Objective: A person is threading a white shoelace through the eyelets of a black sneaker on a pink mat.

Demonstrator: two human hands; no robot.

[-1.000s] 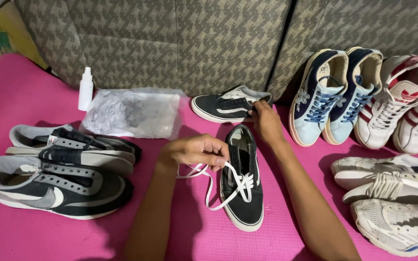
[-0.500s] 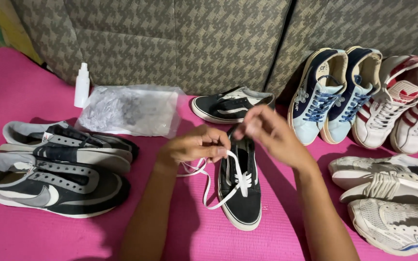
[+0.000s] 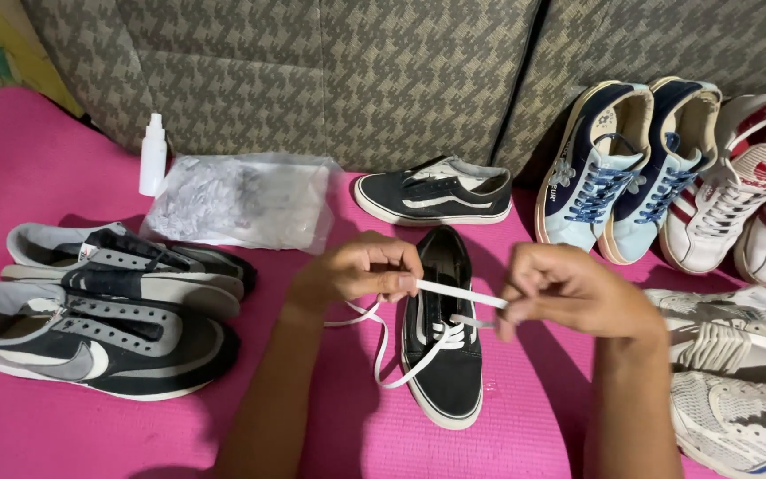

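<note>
**Lace stretched over black sneaker, both hands pinching**

Centre of the pink mat: black canvas sneaker with white sole, toe pointing toward the camera, heel toward the couch. White shoelace is threaded through the lower eyelets only.

- Left hand: fingers curled, thumb and forefinger pinching the lace just left of the shoe's opening. Slack loops hang below it onto the mat.
- Right hand: fingers closed, pinching the other stretch of lace just right of the shoe. Lace runs taut between the two hands, across the tongue. Looks like a second strand is caught under the right fingertips too, but it's small, can't confirm.

Around it:
- Matching black sneaker lies on its side behind, near the grey patterned couch front.
- Crumpled clear plastic bag left of that, small white spray bottle upright beside it.
- Pair of grey-and-black running shoes at far left, unlaced.
- Navy and light-blue pair leaning on the couch at right, red-and-white pair next to them, worn white trainers at lower right.
</note>
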